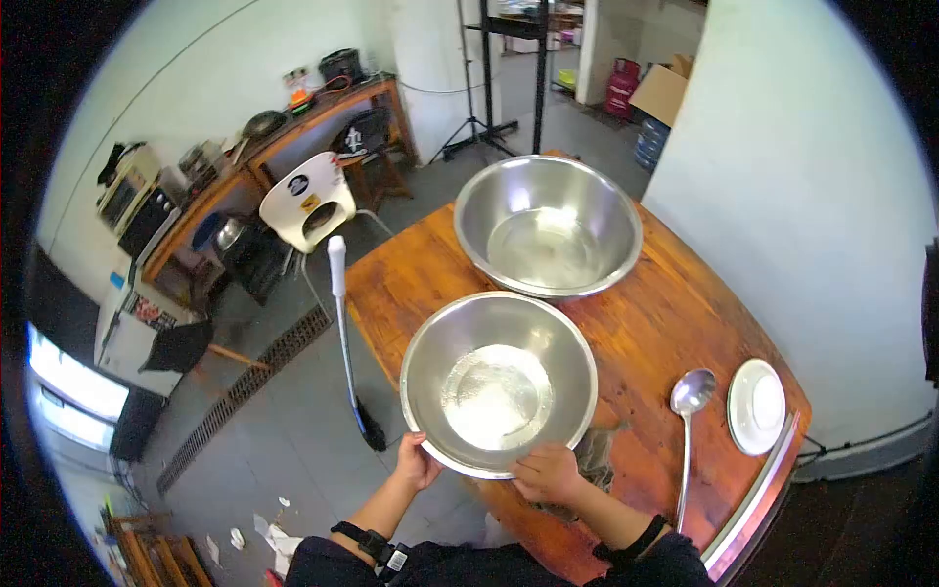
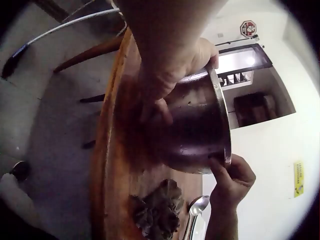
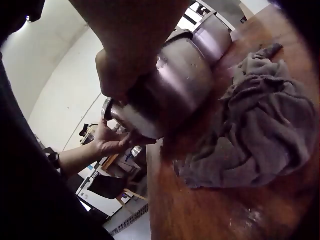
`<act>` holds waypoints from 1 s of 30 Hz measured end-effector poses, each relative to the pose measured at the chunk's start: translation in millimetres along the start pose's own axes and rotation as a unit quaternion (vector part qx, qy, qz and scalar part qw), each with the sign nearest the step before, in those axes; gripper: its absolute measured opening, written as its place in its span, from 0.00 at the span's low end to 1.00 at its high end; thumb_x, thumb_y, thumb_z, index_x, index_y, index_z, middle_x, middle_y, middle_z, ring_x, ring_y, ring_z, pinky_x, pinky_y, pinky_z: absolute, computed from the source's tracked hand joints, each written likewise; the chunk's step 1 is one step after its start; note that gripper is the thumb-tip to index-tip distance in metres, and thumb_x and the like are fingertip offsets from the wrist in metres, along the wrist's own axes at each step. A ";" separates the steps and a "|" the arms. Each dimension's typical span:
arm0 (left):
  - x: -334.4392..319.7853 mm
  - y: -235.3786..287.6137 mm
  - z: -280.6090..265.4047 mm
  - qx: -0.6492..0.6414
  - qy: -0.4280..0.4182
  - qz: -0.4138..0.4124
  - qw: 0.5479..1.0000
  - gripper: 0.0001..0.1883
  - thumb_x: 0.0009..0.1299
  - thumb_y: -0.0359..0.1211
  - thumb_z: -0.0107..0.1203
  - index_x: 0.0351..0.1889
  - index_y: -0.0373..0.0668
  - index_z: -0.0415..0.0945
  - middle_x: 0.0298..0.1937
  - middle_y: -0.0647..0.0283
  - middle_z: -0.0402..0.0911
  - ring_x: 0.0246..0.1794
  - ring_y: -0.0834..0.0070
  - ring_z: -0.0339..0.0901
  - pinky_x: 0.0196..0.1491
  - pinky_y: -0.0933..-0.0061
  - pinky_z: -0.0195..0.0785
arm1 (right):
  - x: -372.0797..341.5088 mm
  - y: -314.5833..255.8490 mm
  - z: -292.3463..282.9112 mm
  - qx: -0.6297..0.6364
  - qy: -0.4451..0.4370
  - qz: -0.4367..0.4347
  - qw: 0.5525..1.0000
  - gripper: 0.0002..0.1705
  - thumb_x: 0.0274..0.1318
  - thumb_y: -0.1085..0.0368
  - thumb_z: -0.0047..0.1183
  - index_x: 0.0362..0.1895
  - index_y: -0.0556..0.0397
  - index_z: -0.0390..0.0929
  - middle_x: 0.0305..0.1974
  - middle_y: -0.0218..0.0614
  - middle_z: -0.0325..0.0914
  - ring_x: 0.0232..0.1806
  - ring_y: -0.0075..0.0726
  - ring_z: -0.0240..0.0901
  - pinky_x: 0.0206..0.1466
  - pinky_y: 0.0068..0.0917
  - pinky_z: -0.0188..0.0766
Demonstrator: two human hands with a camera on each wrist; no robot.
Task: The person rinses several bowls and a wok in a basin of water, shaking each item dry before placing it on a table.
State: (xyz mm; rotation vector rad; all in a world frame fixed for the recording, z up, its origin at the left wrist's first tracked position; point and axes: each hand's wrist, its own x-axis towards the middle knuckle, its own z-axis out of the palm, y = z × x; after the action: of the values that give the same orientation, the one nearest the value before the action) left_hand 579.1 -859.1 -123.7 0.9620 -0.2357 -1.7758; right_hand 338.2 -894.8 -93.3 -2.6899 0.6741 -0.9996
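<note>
A round stainless steel basin (image 1: 577, 391) is at the near edge of the wooden table, tilted, its inner bottom shiny and wet-looking. My left hand (image 1: 419, 463) grips its rim at the near left, thumb over the edge; the left wrist view shows that hand's fingers (image 2: 162, 110) under the basin's side. With curled fingers, my right hand (image 1: 548, 474) holds the rim at the near right. Behind stands a second, larger steel basin (image 1: 479, 220). A crumpled grey cloth (image 3: 255, 120) lies on the table beside the held basin, partly hidden by it in the head view.
On the right of the wooden table (image 1: 646, 333) lie a steel ladle (image 1: 693, 391) and a white plate (image 1: 756, 406). A long-handled brush (image 1: 344, 323) stands left of the table, near a white chair (image 1: 284, 201). A wall (image 1: 792, 215) rises along the right side.
</note>
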 end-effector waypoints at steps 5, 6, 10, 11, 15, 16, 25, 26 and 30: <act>10.0 -10.0 -16.8 -0.036 -0.023 0.009 0.999 0.29 0.52 0.42 0.43 0.52 0.37 0.61 0.51 0.55 0.68 0.51 0.61 0.65 0.55 0.57 0.55 | 2.9 -4.4 3.8 -0.020 -0.030 0.024 0.999 0.11 0.20 0.65 0.56 0.20 0.43 0.73 0.16 0.25 0.68 0.19 0.30 0.66 0.22 0.26 0.60; 3.7 -5.1 -7.3 -0.024 -0.002 -0.005 1.000 0.29 0.53 0.43 0.43 0.52 0.37 0.61 0.50 0.55 0.68 0.51 0.61 0.66 0.55 0.57 0.55 | 4.0 -5.5 3.4 -0.013 -0.035 0.034 0.999 0.11 0.20 0.66 0.56 0.20 0.44 0.73 0.16 0.25 0.68 0.19 0.30 0.66 0.22 0.27 0.60; 23.5 -24.2 -30.3 -0.037 -0.024 -0.020 0.999 0.28 0.58 0.43 0.43 0.54 0.38 0.59 0.51 0.58 0.68 0.50 0.62 0.67 0.54 0.55 0.56 | 7.4 -7.7 3.1 -0.002 -0.031 0.052 0.998 0.11 0.20 0.66 0.56 0.19 0.45 0.73 0.16 0.26 0.69 0.19 0.33 0.66 0.23 0.28 0.60; 20.9 -22.4 -28.2 -0.018 -0.039 -0.022 0.999 0.28 0.60 0.46 0.44 0.55 0.40 0.58 0.52 0.57 0.67 0.52 0.63 0.65 0.54 0.51 0.54 | 8.7 -9.3 2.6 -0.002 -0.025 0.049 0.999 0.11 0.20 0.66 0.57 0.19 0.45 0.74 0.16 0.26 0.69 0.19 0.34 0.67 0.23 0.29 0.60; -10.8 -2.6 -33.0 0.052 0.002 -0.064 0.997 0.40 0.56 0.58 0.46 0.62 0.52 0.46 0.57 0.57 0.60 0.55 0.63 0.61 0.51 0.52 0.54 | 24.4 -25.6 -4.5 -0.052 -0.065 0.053 0.995 0.14 0.27 0.62 0.58 0.25 0.50 0.72 0.23 0.34 0.71 0.25 0.40 0.68 0.29 0.32 0.63; -28.2 6.5 -37.7 0.103 0.021 -0.053 0.993 0.43 0.56 0.60 0.45 0.64 0.50 0.43 0.59 0.54 0.58 0.56 0.63 0.60 0.52 0.56 0.55 | 32.2 -36.4 -11.6 -0.081 -0.057 0.035 0.994 0.16 0.29 0.60 0.58 0.29 0.51 0.72 0.26 0.36 0.71 0.25 0.40 0.68 0.30 0.32 0.64; -238.4 -51.0 -344.4 0.508 0.359 -0.019 0.782 0.40 0.55 0.60 0.44 0.58 0.41 0.55 0.57 0.49 0.60 0.58 0.57 0.57 0.58 0.64 0.50 | 43.8 -149.2 44.5 0.022 -0.001 0.065 0.998 0.18 0.37 0.65 0.56 0.35 0.57 0.68 0.33 0.44 0.68 0.33 0.45 0.66 0.37 0.33 0.64; -287.5 -61.0 -364.5 0.470 0.415 -0.095 0.773 0.39 0.56 0.59 0.43 0.58 0.42 0.56 0.58 0.50 0.59 0.59 0.57 0.56 0.58 0.63 0.50 | 46.9 -169.0 58.5 0.050 -0.053 0.078 0.994 0.19 0.36 0.65 0.57 0.36 0.57 0.68 0.33 0.43 0.68 0.31 0.43 0.67 0.36 0.32 0.65; -425.0 -255.2 -533.8 0.473 0.547 -0.237 0.649 0.26 0.64 0.52 0.32 0.52 0.47 0.66 0.54 0.54 0.65 0.54 0.58 0.63 0.56 0.62 0.53 | 43.5 -201.4 135.1 0.135 -0.277 0.108 0.945 0.18 0.36 0.60 0.59 0.33 0.56 0.70 0.28 0.38 0.70 0.25 0.35 0.69 0.29 0.28 0.67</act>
State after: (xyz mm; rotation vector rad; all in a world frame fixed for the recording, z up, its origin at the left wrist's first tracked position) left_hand 826.4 -236.4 -409.8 2.8983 -0.0995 -1.0488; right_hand 526.2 -735.9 -104.0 -2.4109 0.6364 -0.2305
